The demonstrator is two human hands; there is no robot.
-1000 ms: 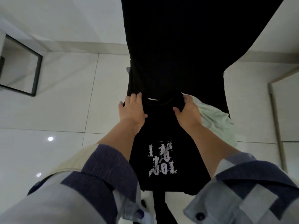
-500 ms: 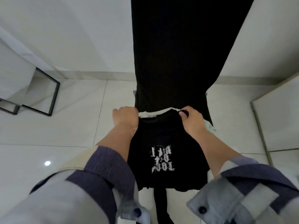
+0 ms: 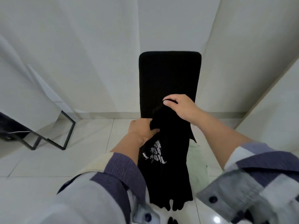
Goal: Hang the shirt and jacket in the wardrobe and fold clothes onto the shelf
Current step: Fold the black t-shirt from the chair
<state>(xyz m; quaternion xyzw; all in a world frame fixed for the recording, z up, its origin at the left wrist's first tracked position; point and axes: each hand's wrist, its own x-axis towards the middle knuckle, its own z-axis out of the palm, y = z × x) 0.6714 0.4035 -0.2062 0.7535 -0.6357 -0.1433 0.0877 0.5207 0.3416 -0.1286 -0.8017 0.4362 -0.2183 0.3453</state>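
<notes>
A black T-shirt [image 3: 169, 175] with a white print hangs lifted in front of me, bunched at the top and trailing down between my forearms. My left hand [image 3: 142, 131] grips its upper left edge with curled fingers. My right hand [image 3: 179, 109] holds the top right part higher up, fingers curled round the fabric. Behind the shirt stands a black chair [image 3: 169, 78] with a tall backrest. A pale green garment [image 3: 197, 160] lies on the chair seat, mostly hidden by the shirt.
A black metal frame [image 3: 64, 135] stands on the white tiled floor at the left, near a white sheet [image 3: 40, 94] draped beside it. White walls close in behind the chair, and a white panel [image 3: 267, 102] runs along the right.
Both hands have lifted the black T-shirt off the chair and drawn its top together. My right hand rose higher than the left. The view tilted up, showing the whole chair backrest.
</notes>
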